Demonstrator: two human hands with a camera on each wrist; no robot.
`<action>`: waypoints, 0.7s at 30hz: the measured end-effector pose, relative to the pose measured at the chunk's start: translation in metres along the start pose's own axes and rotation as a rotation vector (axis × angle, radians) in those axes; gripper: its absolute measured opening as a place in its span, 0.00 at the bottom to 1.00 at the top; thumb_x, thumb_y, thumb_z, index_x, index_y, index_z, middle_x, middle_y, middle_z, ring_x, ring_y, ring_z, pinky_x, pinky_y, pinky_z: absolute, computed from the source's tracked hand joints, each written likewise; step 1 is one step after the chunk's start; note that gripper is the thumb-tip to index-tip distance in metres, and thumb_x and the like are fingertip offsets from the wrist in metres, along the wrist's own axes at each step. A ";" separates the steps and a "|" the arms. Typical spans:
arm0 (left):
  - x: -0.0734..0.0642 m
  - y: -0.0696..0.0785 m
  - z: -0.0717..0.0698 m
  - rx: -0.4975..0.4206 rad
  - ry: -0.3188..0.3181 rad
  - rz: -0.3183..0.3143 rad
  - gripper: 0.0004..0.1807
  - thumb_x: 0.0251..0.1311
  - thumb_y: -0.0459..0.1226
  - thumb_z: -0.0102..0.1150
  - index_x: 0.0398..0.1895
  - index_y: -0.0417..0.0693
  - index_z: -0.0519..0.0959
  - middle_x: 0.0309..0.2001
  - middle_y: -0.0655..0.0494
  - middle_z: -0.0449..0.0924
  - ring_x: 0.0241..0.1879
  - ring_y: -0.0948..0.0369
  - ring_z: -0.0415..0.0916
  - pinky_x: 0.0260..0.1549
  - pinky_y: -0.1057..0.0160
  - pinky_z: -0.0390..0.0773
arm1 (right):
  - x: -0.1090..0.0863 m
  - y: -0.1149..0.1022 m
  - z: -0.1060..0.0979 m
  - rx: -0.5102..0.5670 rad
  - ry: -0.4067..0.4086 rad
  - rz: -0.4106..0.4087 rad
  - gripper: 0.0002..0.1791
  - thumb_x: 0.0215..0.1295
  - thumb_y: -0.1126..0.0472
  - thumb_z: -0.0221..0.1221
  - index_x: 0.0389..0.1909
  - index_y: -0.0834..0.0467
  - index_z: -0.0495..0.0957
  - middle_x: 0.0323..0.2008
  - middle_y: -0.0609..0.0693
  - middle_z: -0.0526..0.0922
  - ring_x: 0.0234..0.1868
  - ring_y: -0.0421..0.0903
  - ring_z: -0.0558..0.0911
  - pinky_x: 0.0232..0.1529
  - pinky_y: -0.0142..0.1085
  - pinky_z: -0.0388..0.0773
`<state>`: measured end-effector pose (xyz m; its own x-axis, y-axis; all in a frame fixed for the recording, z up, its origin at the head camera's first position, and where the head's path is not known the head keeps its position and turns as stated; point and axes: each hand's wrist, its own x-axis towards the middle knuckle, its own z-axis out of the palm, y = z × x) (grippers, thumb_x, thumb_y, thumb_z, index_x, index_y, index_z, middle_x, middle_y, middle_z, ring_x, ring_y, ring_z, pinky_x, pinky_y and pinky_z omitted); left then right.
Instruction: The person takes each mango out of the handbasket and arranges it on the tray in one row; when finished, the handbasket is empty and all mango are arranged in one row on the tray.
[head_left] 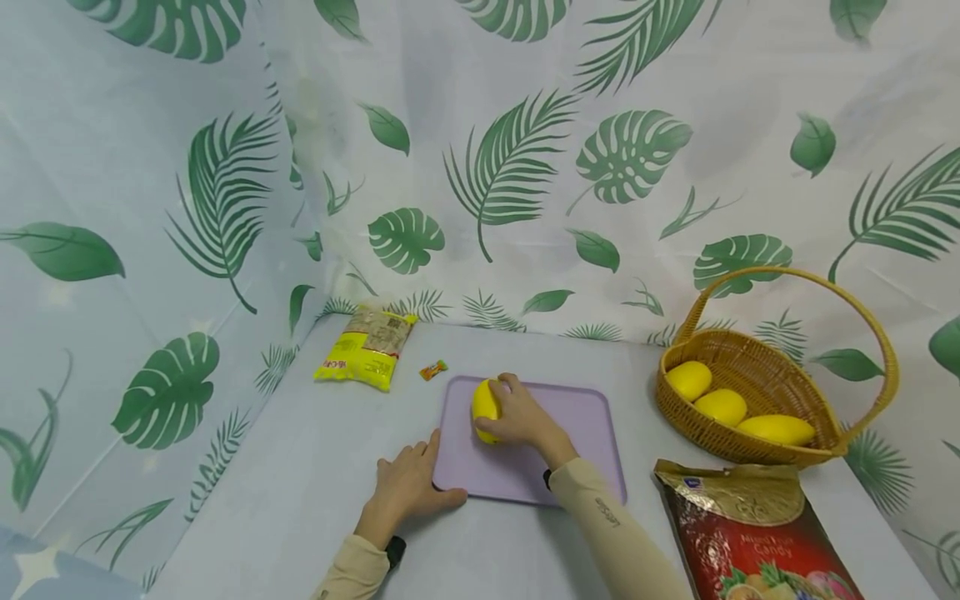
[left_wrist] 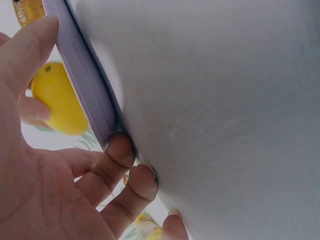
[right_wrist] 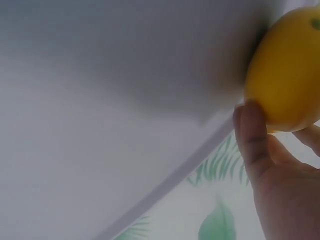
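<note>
A yellow mango [head_left: 485,410] is on the left part of a lilac tray [head_left: 585,425]. My right hand [head_left: 521,417] grips it from the right, thumb on the near side and fingers over the far side. In the right wrist view the mango [right_wrist: 287,72] sits between thumb and fingers, close to the tray surface. My left hand [head_left: 411,485] rests spread on the table at the tray's near left corner. Its thumb and fingers touch the tray's edge [left_wrist: 82,75], as the left wrist view shows.
A wicker basket [head_left: 750,367] with a tall handle holds several mangoes at the right. In front of it lies a red candy bag [head_left: 757,542]. A yellow snack bag [head_left: 367,346] and a small wrapped candy [head_left: 433,370] lie at the back left. Leaf-patterned cloth walls the table.
</note>
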<state>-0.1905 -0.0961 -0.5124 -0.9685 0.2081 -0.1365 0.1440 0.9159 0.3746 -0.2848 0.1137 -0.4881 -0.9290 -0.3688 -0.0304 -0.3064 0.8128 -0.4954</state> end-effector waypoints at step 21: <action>0.003 -0.004 0.004 0.007 -0.008 -0.014 0.60 0.46 0.68 0.68 0.76 0.43 0.60 0.63 0.41 0.77 0.61 0.43 0.75 0.52 0.26 0.69 | 0.035 -0.033 0.019 0.010 -0.071 0.013 0.46 0.62 0.39 0.60 0.74 0.62 0.61 0.73 0.63 0.61 0.61 0.57 0.75 0.62 0.53 0.76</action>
<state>-0.1936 -0.0979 -0.5179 -0.9688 0.1982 -0.1487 0.1322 0.9210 0.3665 -0.3035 0.0650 -0.4888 -0.9155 -0.3900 -0.0985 -0.2924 0.8134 -0.5028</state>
